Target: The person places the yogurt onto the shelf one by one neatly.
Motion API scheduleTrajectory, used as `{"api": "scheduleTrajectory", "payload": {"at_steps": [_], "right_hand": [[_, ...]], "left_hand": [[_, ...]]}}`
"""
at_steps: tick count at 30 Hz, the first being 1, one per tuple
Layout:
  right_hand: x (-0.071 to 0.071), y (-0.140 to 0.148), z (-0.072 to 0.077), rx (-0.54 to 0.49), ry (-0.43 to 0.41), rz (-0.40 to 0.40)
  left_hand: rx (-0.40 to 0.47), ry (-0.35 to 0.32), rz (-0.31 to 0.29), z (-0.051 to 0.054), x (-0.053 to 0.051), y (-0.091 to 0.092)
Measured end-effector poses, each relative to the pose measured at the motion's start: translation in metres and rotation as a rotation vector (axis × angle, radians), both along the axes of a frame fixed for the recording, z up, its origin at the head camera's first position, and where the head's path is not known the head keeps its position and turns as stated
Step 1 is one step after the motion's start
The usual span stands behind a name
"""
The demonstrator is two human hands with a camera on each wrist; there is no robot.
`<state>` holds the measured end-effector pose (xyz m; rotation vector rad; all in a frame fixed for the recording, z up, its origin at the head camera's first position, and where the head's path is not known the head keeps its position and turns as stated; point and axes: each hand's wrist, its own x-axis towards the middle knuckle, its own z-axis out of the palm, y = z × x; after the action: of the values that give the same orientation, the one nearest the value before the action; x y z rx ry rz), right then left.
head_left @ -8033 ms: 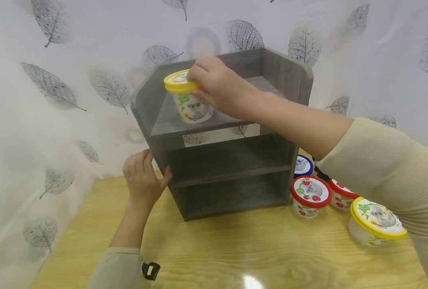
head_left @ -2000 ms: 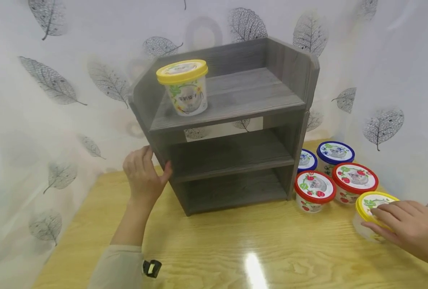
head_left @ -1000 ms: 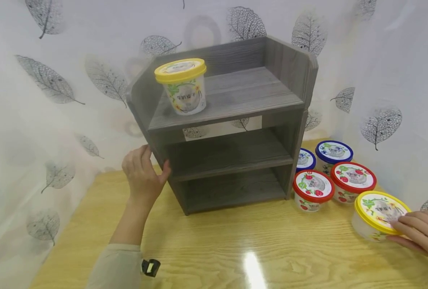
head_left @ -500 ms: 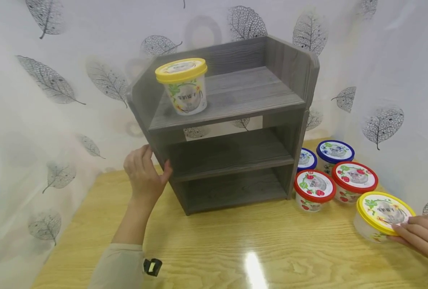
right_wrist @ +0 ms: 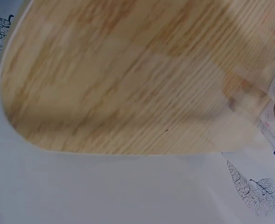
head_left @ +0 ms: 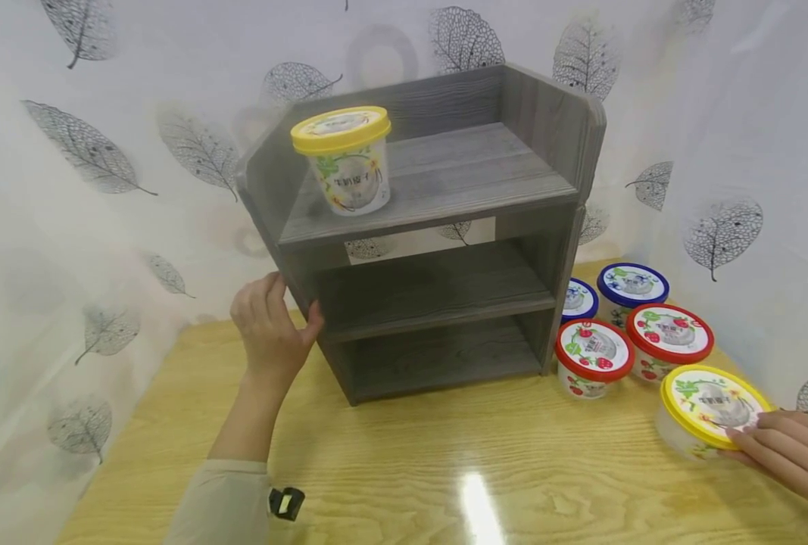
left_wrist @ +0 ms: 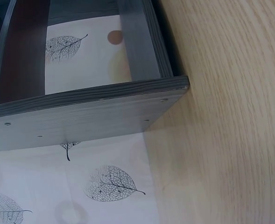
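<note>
In the head view my left hand (head_left: 270,329) holds the left side panel of a grey wooden shelf unit (head_left: 438,306), its thumb by the front edge. At the far right my right hand (head_left: 795,454) grips the rim of a white tub with a yellow lid (head_left: 713,405). That tub stands on the wooden table. A second yellow-lidded tub (head_left: 352,178) sits upright on the left of the top shelf. Neither hand appears in its wrist view; the left wrist view has the shelf unit's side (left_wrist: 88,109).
Right of the shelf unit stand two red-lidded tubs (head_left: 594,352) and two blue-lidded tubs (head_left: 633,286), packed close together. Behind hangs a pale cloth with leaf prints (head_left: 722,235). The table's rounded edge (right_wrist: 104,151) shows in the right wrist view.
A yellow-lidded tub was put on the top shelf, and my right hand went over to the other one at right. Lately that tub has shifted slightly left. The left hand stays put.
</note>
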<state>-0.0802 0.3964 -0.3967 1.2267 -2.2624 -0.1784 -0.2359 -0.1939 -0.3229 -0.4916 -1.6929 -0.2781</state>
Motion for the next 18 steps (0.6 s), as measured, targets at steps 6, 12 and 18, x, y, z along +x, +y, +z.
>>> {"api": "scheduleTrajectory", "payload": {"at_steps": [6,12,18], "right_hand": [[-0.006,-0.005,-0.006,-0.047,0.029,0.138],[-0.009,-0.010,-0.005,-0.029,0.028,0.207],[-0.020,-0.031,-0.009,-0.199,0.140,0.336]], "left_hand": [[0.006,-0.006,-0.004,0.000,0.000,0.000],[0.001,-0.004,-0.003,0.001,0.000,0.000],[0.000,0.002,-0.002,0.001,0.001,0.000]]}}
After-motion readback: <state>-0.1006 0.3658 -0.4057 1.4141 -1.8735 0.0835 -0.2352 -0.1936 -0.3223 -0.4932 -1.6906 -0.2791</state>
